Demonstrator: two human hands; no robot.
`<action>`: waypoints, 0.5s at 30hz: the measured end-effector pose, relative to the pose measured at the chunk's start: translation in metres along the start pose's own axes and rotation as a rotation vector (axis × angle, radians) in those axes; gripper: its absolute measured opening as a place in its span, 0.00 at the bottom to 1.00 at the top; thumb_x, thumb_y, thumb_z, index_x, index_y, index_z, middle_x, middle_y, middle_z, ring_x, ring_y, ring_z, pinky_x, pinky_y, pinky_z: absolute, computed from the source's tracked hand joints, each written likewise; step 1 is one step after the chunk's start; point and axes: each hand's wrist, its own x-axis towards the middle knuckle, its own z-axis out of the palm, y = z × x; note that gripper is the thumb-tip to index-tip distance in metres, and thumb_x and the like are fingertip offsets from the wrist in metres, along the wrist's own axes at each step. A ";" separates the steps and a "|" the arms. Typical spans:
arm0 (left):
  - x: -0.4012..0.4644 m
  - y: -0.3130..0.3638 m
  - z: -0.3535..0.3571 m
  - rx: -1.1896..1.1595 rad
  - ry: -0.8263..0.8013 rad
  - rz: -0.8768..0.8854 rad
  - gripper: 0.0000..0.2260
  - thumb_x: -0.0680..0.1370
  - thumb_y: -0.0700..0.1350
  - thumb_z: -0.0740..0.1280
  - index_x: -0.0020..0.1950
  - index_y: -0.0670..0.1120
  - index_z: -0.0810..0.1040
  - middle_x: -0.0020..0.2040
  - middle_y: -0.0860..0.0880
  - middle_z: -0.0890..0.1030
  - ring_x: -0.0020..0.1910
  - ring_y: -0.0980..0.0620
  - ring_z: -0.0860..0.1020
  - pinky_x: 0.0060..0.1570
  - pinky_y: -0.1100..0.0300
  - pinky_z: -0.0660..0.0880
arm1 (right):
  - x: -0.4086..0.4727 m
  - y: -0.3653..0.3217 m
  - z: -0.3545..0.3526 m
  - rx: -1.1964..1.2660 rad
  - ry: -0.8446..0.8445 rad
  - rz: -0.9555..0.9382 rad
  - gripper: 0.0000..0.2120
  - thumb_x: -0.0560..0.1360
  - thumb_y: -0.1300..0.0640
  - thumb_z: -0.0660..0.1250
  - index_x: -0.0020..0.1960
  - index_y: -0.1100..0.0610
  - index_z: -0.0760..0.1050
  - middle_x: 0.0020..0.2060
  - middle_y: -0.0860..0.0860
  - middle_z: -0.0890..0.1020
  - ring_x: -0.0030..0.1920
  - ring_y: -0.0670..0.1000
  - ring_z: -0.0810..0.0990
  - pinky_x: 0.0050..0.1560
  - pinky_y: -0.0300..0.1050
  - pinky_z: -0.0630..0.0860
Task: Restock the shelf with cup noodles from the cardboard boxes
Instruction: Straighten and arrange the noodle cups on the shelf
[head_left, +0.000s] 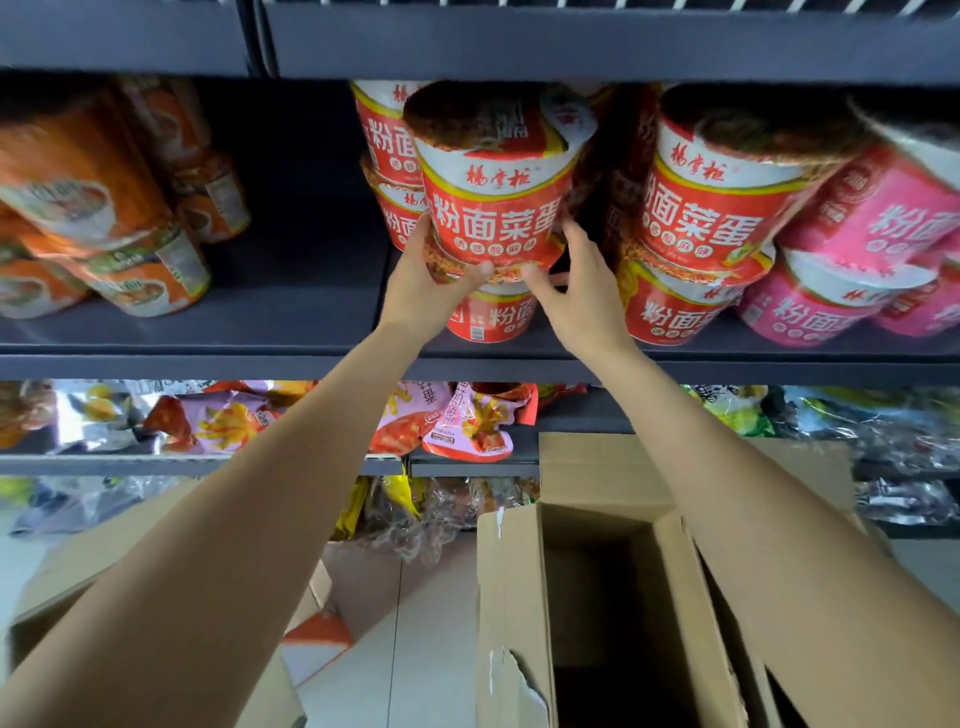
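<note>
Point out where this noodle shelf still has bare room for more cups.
The dark shelf board lies bare between the orange cups on the left and the red cup that the left hand and right hand hold. Rightward, stacked red cups and pink cups crowd the shelf.

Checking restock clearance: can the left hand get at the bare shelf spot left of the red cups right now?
Probably not yet. The left hand and right hand both grip the upper red cup. The bare shelf spot itself looks unobstructed.
</note>
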 end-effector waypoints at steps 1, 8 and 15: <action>0.002 -0.001 0.000 -0.002 0.003 -0.011 0.40 0.72 0.52 0.73 0.77 0.47 0.56 0.71 0.50 0.70 0.68 0.52 0.69 0.66 0.55 0.69 | 0.001 0.000 0.000 -0.008 -0.003 0.003 0.30 0.78 0.50 0.64 0.75 0.54 0.57 0.70 0.53 0.67 0.64 0.55 0.74 0.62 0.56 0.74; 0.000 0.001 -0.001 0.023 0.000 -0.053 0.41 0.71 0.55 0.73 0.77 0.48 0.56 0.71 0.51 0.69 0.69 0.51 0.69 0.68 0.49 0.68 | 0.004 -0.003 -0.003 -0.045 -0.018 0.008 0.30 0.77 0.51 0.65 0.74 0.55 0.57 0.68 0.55 0.66 0.65 0.54 0.72 0.62 0.50 0.73; -0.008 0.002 0.000 0.054 0.078 0.005 0.44 0.66 0.63 0.73 0.76 0.49 0.60 0.70 0.51 0.71 0.66 0.52 0.72 0.65 0.50 0.71 | 0.021 0.007 -0.008 0.094 -0.066 -0.057 0.35 0.71 0.50 0.73 0.71 0.58 0.61 0.66 0.52 0.72 0.67 0.51 0.70 0.66 0.50 0.70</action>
